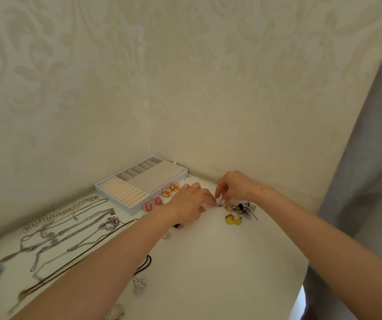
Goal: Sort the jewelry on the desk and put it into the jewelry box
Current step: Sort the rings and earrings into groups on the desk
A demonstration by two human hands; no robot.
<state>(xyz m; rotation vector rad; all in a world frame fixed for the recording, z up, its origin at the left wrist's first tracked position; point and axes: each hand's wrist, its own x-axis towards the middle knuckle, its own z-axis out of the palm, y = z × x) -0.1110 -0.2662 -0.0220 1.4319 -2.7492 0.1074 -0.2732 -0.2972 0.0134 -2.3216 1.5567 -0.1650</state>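
**Head view.** The jewelry box (155,179) lies open against the wall at the far edge of the desk (208,262). We see nothing in its ring rolls or compartments, so we judge that sorting is under way and no piece is boxed yet.

Directly in front of the box sit two matched pairs, pink cameo earrings (153,202) and orange-gold earrings (171,190). Each pair is set side by side, we take it, to keep partners together.

To the right of the box, the right grip (233,188) pinches a small bluish piece (219,205) at the desk surface, thumb and forefinger tips pointing down. The left grip (190,202) reaches the same piece, but we cannot tell whether its fingers close on it.

Farther right of the box lies the unsorted earring heap (240,210), the likely source of this piece. Left of the box and nearer us, necklace chains (70,232) lie stretched out separately, presumably against tangling.
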